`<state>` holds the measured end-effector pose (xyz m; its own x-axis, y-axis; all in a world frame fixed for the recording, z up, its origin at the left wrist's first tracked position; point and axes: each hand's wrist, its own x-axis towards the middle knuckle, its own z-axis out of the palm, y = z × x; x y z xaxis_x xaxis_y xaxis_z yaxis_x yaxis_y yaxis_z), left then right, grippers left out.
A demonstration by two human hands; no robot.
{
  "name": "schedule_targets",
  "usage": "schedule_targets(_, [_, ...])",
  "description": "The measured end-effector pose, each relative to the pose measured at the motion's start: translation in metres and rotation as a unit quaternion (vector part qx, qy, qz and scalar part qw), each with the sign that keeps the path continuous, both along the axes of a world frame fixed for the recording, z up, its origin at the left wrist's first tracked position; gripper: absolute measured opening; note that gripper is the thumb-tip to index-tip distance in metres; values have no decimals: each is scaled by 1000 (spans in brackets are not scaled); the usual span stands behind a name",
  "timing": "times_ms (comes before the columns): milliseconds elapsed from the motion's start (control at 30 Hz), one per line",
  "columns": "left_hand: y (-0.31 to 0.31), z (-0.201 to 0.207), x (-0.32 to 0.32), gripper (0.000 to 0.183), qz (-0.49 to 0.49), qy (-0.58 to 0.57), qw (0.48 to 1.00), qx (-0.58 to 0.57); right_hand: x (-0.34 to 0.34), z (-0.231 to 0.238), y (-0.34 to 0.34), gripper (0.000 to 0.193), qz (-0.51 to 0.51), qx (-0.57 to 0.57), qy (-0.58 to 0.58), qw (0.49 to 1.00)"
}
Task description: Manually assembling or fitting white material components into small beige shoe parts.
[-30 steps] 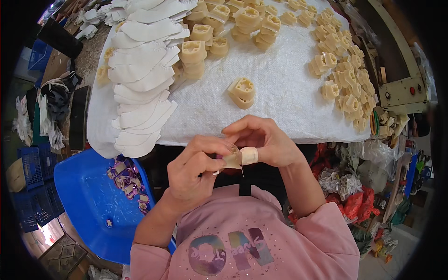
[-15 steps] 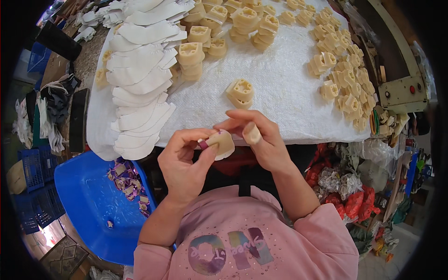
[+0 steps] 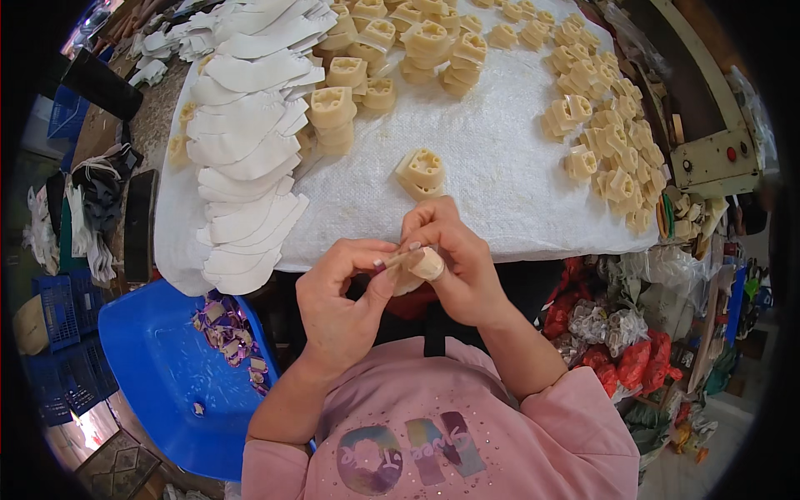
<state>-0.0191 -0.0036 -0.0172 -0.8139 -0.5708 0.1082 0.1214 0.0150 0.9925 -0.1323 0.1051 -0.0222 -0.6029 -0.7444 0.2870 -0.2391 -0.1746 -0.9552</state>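
In front of my chest, both hands meet over a small beige piece with a bit of purple at its edge. My left hand is closed, pinching the piece between thumb and fingers. My right hand is closed on the piece's upper edge, and a beige wrap covers its thumb. The fingers hide most of the piece. Just beyond the hands, a short stack of beige moulded blocks with holes on top stands on the white-covered table.
Overlapping white cut pieces run down the table's left side. More beige blocks are stacked at the back and heaped on the right. A blue tub at my left holds purple-and-beige pieces. Red and clear bags lie at right.
My right hand has come left and down onto the piece, its fingers going from spread to pinching. The view has shifted slightly.
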Motion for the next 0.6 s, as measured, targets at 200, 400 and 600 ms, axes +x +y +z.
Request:
schedule_targets(200, [-3,7,-9,11,35,51,960,-275,0,-6,4,11,-60,-1,181,982])
schedule_targets(400, [-8,5,-2,11,44,94,922,-373,-12,2,15,25,56,-51,-159,984])
schedule_targets(600, [-6,-5,3,13,-2,149,919,-364,-21,9,17,52,134,39,-162,977])
